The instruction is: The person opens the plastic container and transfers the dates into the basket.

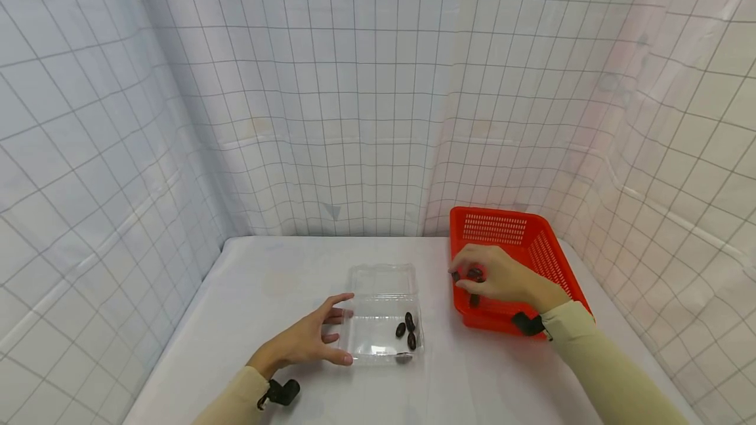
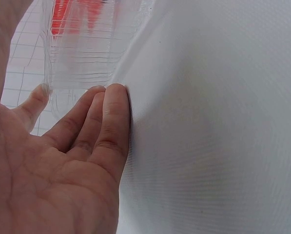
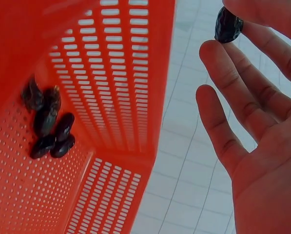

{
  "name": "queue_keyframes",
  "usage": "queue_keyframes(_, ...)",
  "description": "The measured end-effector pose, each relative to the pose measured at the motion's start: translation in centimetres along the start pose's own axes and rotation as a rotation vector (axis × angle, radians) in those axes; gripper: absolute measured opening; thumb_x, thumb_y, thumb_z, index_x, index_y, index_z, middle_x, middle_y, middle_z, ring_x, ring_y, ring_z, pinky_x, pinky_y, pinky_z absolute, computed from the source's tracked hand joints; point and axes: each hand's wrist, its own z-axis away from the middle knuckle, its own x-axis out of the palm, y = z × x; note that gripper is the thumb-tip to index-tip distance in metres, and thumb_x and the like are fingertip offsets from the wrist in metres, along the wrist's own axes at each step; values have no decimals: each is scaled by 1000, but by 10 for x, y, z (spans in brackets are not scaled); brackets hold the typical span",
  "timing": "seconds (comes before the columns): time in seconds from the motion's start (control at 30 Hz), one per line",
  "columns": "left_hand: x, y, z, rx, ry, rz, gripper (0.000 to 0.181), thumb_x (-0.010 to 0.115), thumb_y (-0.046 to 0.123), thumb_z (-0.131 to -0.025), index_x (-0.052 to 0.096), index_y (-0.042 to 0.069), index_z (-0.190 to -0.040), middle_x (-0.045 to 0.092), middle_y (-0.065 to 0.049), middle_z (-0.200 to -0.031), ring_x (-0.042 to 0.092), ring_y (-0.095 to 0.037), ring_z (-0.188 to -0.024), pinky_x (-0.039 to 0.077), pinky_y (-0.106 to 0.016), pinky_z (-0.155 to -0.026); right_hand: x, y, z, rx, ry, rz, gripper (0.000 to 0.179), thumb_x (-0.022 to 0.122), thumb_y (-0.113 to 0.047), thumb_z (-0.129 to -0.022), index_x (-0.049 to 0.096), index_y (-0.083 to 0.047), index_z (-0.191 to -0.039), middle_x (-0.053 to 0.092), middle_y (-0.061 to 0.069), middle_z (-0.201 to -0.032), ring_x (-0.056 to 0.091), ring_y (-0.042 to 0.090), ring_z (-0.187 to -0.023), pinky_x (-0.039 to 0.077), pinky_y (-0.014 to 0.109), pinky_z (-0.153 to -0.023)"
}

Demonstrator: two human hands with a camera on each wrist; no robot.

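Note:
A clear plastic box (image 1: pixel 369 330) lies on the table with its hinged lid (image 1: pixel 382 279) folded back. Several dark dates (image 1: pixel 411 341) sit along its right side. My left hand (image 1: pixel 301 343) touches the box's left edge, thumb near the front corner and fingers fairly straight. The left wrist view shows the fingertips against the clear wall. My right hand (image 1: pixel 499 274) is above the left side of a red basket (image 1: pixel 493 216). Its thumb and fingers pinch one wrinkled date (image 3: pixel 228 25). More dates (image 3: pixel 52 122) lie on the basket floor.
The red basket stands at the right of the white-covered table (image 1: pixel 277 267), with slotted sides taller than the box. White grid-patterned sheeting (image 1: pixel 378 117) hangs behind and at both sides. A strip of tabletop separates box and basket.

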Motion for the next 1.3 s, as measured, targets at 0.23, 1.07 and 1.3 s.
queue_keyframes(0.23,1,-1,0,2,5,2,127,105,28,-90,21,22,-186,47,-20,-180,41,-49,-171,55,-52,-130,-9,13,4,75,2,37,30,94,-10,-100,84,-23,-125,79,-15,-118,76,15,-104,67,28,-93)
queue_keyframes(1.07,1,-4,-1,9,8,4,127,105,25,-90,21,23,-186,48,-20,-180,41,-49,-171,55,-51,-131,-31,62,18,276,-82,84,30,89,-10,-101,84,-16,-130,84,-4,-126,77,19,-116,69,43,-103)
queue_keyframes(1.3,0,-4,-1,5,8,11,127,105,25,-90,21,23,-186,47,-20,-180,41,-48,-171,55,-51,-131,-33,65,20,286,-95,78,28,89,-10,-101,87,-15,-128,84,-2,-128,74,26,-120,67,56,-106)
